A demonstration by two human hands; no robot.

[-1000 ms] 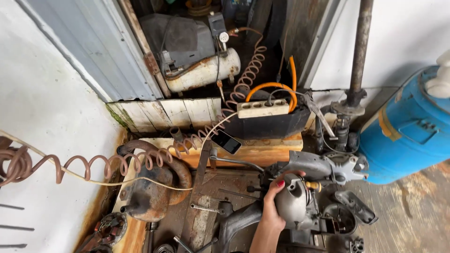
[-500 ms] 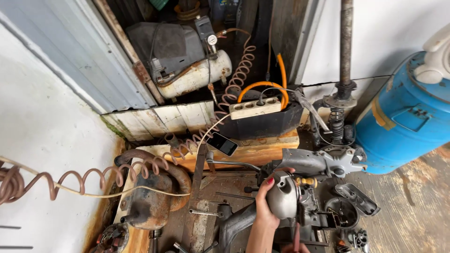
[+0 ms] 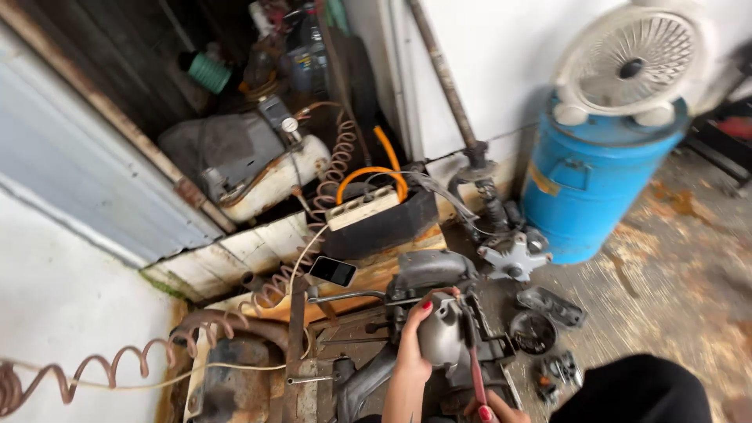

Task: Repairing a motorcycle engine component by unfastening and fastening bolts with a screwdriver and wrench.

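The view has swung up and right since a moment ago: the blue drum [image 3: 595,176] with its white fan [image 3: 630,66] now fills the upper right, and a red-handled tool [image 3: 472,356] has come fully into frame. So the work has gone from one hand steadying the part to both hands on it.

Far left, the coiled air hose [image 3: 117,364] trails along the white wall, past the rusty plates at the workbench's [image 3: 376,274] left edge. A black phone [image 3: 332,271] lies on the bare wood near the back edge, with a white power strip [image 3: 362,208] just behind it and the compressor tank [image 3: 262,180] in the dark recess above.

Centre now: the left hand [image 3: 413,345] is wrapped round the grey metal housing [image 3: 440,337], fingers curled over its top, gripping it firmly. The housing sits on the dark engine block [image 3: 427,274] at the bench's front right corner.

Just right of it, the right hand [image 3: 493,409], barely in at the bottom edge, is clenched on the tool's red handle, the shaft reaching up against the housing.

On the stained concrete floor [image 3: 689,266], loose small parts [image 3: 548,329] lie beside the bench, the drum beyond.
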